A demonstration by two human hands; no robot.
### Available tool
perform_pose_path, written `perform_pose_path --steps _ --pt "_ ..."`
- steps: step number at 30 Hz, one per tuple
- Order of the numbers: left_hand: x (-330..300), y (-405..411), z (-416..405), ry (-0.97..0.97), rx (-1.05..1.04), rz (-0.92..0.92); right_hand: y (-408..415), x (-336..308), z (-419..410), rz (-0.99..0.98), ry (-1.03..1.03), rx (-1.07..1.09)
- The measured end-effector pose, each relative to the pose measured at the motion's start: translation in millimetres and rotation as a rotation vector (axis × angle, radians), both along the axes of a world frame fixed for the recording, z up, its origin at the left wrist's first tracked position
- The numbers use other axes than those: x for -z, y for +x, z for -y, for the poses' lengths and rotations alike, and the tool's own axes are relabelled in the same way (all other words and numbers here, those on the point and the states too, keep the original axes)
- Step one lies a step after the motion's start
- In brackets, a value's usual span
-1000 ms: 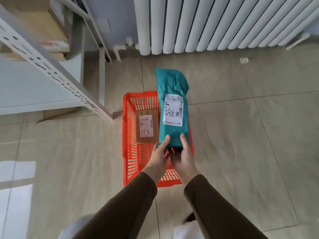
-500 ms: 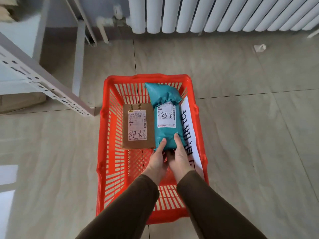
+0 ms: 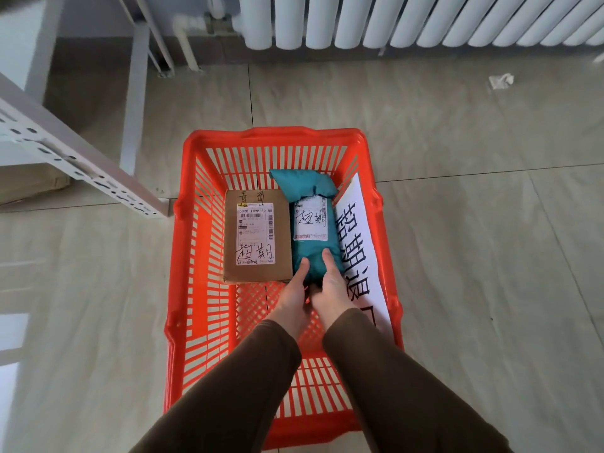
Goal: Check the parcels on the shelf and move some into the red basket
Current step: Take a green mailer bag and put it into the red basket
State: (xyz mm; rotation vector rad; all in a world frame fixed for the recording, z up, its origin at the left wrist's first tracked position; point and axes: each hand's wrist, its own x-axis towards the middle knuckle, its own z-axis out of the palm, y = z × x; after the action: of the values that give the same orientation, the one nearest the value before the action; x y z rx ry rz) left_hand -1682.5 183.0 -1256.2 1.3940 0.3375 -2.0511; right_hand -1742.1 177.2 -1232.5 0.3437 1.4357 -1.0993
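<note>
The red basket (image 3: 183, 243) stands on the floor below me. Inside it a brown cardboard parcel (image 3: 256, 237) with a white label lies flat on the left. Beside it lies a teal bag parcel (image 3: 313, 250) with a handwritten label. My left hand (image 3: 294, 297) and my right hand (image 3: 331, 286) both grip the teal parcel's near end, thumbs on top. A white paper sign (image 3: 359, 243) with large black characters leans along the basket's right wall.
The white metal shelf's post (image 3: 81, 168) slants at the left, with a cardboard piece (image 3: 29, 188) under it. A white radiator (image 3: 408, 21) runs along the back wall. A crumpled paper scrap (image 3: 500, 81) lies on the tiled floor at the right.
Both hands have lowered the teal parcel from above the basket down into it, next to the brown parcel. My view has moved closer over the basket.
</note>
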Motion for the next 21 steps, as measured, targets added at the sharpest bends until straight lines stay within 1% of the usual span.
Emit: perform_pose_path --steps 3,6,13,15,17,19,21 --pt "-3.3 3.4 -1.7 -0.012 0.123 0.107 -2.5 2.3 0.3 0.028 0.045 0.008" --pt "-3.5 8.0 -6.3 -0.047 0.210 0.174 0.4 -4.6 -2.9 0.036 0.050 -0.044" --pt "-33.7 13.2 -22.0 -0.052 0.243 0.170 -2.3 -39.0 -23.2 0.021 0.090 -0.088" --pt "-53.1 13.9 -26.3 -0.044 0.257 0.186 -4.8 -59.4 -33.6 0.015 0.114 -0.150" --pt "-81.7 16.8 -31.0 -0.040 0.252 0.177 -9.3 -94.0 -42.9 0.011 0.124 -0.186" --pt "-117.5 20.8 -34.7 -0.037 0.245 0.173 -13.0 -142.4 -46.7 -0.075 0.116 -0.245" --pt "-160.5 25.0 -35.0 -0.072 0.263 0.199 -14.2 -185.1 -47.1 -0.143 0.104 -0.320"
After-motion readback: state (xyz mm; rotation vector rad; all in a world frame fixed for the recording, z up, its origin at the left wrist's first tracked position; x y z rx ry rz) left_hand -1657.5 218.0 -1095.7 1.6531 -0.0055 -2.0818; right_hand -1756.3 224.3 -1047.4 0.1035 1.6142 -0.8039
